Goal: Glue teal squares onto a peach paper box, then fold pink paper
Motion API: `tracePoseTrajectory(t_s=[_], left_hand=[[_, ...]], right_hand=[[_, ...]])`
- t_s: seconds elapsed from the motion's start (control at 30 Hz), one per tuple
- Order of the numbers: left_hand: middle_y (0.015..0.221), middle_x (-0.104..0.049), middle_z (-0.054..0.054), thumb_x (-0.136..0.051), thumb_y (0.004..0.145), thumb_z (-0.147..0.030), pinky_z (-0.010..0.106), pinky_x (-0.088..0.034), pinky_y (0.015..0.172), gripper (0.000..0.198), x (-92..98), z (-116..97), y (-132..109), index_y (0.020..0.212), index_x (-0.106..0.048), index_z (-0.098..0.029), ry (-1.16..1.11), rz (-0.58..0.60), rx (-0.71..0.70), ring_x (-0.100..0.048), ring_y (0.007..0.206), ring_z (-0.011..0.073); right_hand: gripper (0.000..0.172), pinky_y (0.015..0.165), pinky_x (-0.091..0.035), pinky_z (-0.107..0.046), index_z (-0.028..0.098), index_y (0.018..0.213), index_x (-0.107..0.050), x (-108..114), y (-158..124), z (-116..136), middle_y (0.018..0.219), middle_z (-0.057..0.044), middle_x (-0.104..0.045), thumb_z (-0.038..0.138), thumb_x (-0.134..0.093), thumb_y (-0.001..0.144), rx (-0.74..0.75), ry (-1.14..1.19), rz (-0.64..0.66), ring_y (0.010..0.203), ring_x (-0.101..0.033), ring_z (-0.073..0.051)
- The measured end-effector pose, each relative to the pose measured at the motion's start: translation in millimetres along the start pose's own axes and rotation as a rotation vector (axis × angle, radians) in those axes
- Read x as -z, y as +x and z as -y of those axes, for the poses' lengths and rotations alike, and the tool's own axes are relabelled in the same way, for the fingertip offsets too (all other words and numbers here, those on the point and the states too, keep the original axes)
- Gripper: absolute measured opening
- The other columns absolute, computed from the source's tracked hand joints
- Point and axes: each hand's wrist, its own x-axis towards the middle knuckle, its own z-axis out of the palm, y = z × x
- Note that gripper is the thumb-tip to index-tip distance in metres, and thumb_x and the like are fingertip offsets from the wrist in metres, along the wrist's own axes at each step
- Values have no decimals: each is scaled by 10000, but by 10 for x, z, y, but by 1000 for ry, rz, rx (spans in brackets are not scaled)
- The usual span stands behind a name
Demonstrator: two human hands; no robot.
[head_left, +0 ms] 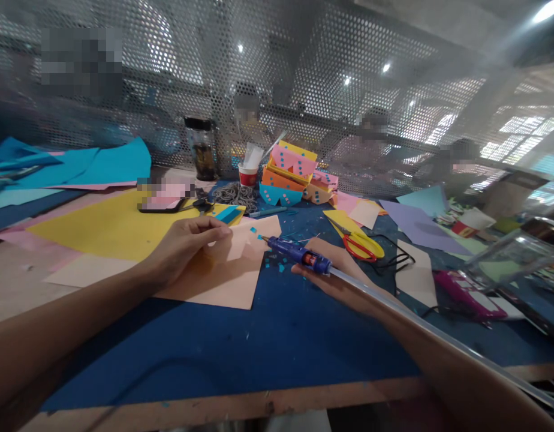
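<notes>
My left hand pinches the upper edge of a peach paper sheet, thumb and fingers closed on it. A narrow flap or strip along that edge stands up toward the right, with a small blue paper piece at it. My right hand is wrapped round a blue glue gun. From its back end a long clear glue stick runs along my right forearm. The gun's nozzle points left, close to the small blue pieces; whether it touches them I cannot tell. Tiny blue scraps lie beneath it.
Yellow scissors with red-edged handles lie right of my right hand. Decorated paper shapes are stacked behind, beside a paper cup and a dark-lidded bottle. A phone rests on yellow paper. Perforated metal panels close off the back.
</notes>
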Motion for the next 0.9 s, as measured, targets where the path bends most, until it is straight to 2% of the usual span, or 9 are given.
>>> tracePoseTrajectory(t_s=[0.17, 0.33, 0.6, 0.77, 0.9], left_hand=[[735, -647, -15, -825, 736, -399, 258, -325, 620, 237, -11, -37, -23, 792, -741, -184, 16, 2, -15, -503, 686, 135], [743, -653, -5, -811, 734, -379, 255, -335, 597, 220, -10, -62, -37, 818, -739, -189, 22, 1, -15, -512, 672, 142], [742, -654, -8, -805, 727, -416, 227, -373, 568, 217, -7, -57, -27, 776, -737, -217, 36, -37, -19, -543, 662, 145], [736, -637, 2, -847, 671, -446, 215, -363, 539, 269, -7, -83, -9, 749, -748, -209, 24, -53, -6, -520, 652, 136], [754, -653, -2, -851, 677, -465, 208, -381, 550, 286, -8, -79, -10, 762, -752, -211, -21, -45, 3, -540, 663, 131]], right_hand=[[260, 715, -412, -274, 223, 892, -550, -4, 5, 53, 887, -5, -581, 446, -657, 971, -40, 7, -16, 788, -529, -152], [299, 661, -420, -275, 217, 850, -576, -22, 14, 126, 856, -9, -591, 486, -662, 950, -170, 63, -67, 758, -545, -156], [355, 644, -483, -289, 218, 881, -625, -222, 52, 141, 738, 9, -646, 565, -701, 892, -388, 291, -187, 700, -613, -164], [369, 585, -466, -277, 210, 871, -649, -279, 117, 249, 714, 5, -637, 575, -708, 877, -433, 308, -187, 634, -568, -143], [364, 588, -461, -269, 221, 879, -626, -322, 80, 232, 761, 9, -619, 572, -724, 868, -387, 335, -233, 673, -570, -147]])
